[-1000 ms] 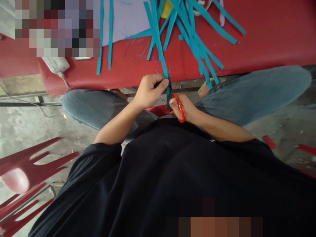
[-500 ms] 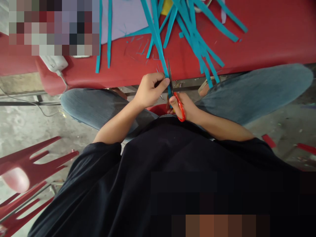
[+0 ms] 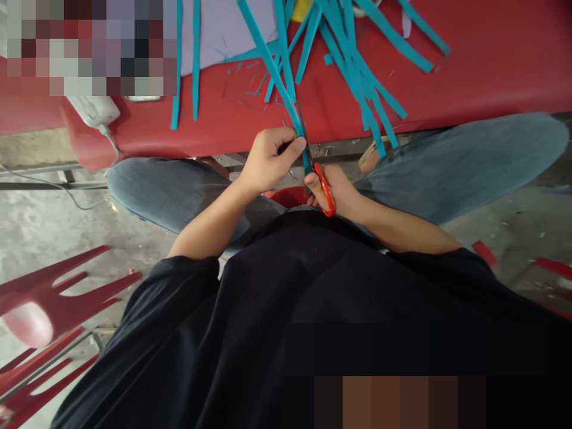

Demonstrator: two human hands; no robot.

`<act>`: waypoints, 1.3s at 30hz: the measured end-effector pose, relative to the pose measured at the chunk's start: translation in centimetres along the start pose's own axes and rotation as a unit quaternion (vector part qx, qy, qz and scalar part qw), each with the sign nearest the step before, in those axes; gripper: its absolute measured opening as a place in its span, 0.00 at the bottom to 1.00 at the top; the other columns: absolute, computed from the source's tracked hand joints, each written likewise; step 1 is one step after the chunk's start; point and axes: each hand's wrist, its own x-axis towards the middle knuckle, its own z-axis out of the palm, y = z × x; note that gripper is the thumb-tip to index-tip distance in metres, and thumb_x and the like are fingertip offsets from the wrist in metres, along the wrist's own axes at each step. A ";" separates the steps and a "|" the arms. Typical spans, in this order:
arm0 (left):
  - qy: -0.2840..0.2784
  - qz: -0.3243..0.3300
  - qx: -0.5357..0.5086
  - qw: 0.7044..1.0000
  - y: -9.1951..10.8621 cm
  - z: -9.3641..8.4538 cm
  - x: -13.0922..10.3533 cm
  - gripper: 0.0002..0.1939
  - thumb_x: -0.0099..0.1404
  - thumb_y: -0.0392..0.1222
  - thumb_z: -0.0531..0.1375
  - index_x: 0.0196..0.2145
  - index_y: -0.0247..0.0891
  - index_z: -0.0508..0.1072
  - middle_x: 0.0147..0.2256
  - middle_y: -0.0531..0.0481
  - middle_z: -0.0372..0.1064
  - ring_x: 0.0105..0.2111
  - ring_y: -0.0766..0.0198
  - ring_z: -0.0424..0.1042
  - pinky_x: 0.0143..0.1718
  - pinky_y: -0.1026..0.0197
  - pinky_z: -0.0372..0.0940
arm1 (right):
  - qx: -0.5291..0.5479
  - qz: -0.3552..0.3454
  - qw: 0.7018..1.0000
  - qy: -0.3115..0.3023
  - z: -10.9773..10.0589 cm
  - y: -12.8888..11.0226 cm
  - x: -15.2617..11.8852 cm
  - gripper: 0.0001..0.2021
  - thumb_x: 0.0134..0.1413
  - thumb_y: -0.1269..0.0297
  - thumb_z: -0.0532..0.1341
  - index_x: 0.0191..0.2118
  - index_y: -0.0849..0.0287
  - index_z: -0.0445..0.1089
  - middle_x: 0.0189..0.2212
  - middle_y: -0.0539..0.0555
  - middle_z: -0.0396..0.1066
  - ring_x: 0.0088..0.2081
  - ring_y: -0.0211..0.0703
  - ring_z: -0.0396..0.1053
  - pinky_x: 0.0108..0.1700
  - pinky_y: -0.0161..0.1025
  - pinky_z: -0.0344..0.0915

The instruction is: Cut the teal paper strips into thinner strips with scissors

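Your left grip (image 3: 271,159) is closed in a pinch: thumb and forefinger hold a turquoise strip (image 3: 267,55) near its lower end, at the front edge of the red-covered surface (image 3: 487,65). From this pinch the strip runs up and to the left across the surface, and over the lower part of another strip. Below the pinch, a short length continues down to the fingers of your right grip (image 3: 340,189).

Your right grip is closed around the red handle of the scissors (image 3: 326,193), with the thumb at the handle loop. The blades point upward, away from your body, and lie along the right side of the held strip, close to your left thumb. The spread of the blades cannot be told from this view, nor whether their edges meet the strip.

On the surface ahead of your hands, loose turquoise strips (image 3: 353,74) lie crossed over one another; several ends reach past the front edge. Left of this pile, a lilac sheet (image 3: 223,36) lies flat, with thin turquoise offcuts (image 3: 254,89) scattered just below it. A yellow piece (image 3: 302,11) shows partly under the strips.

At the far left of the surface sits a white power strip (image 3: 100,110) with its cable. Red plastic chairs (image 3: 53,280) are on the floor to your left.
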 end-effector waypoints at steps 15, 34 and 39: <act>-0.051 0.013 0.021 0.998 0.5 -0.2 -0.3 0.26 0.78 0.47 0.62 0.24 0.42 0.57 0.22 0.56 0.49 0.23 0.66 0.52 0.27 0.56 0.53 | 0.024 -0.020 0.983 0.183 0.0 -2.1 0.9 0.30 0.63 0.27 0.69 0.31 0.50 0.65 0.24 0.49 0.69 0.26 0.44 0.70 0.29 0.46 0.74; -0.128 0.014 0.060 0.990 2.5 0.3 -0.9 0.18 0.71 0.40 0.63 0.25 0.41 0.63 0.22 0.55 0.57 0.23 0.66 0.54 0.29 0.55 0.51 | 0.039 -0.051 0.965 0.253 -0.5 -0.2 1.8 0.28 0.57 0.35 0.76 0.34 0.50 0.63 0.33 0.52 0.76 0.31 0.49 0.77 0.31 0.50 0.80; -0.066 0.013 0.046 0.997 1.2 0.7 -0.9 0.18 0.74 0.42 0.63 0.26 0.41 0.65 0.22 0.55 0.56 0.24 0.66 0.54 0.28 0.55 0.53 | 0.032 -0.052 0.975 0.215 -0.6 -0.3 1.8 0.28 0.58 0.34 0.75 0.34 0.49 0.63 0.32 0.52 0.74 0.32 0.50 0.76 0.31 0.51 0.78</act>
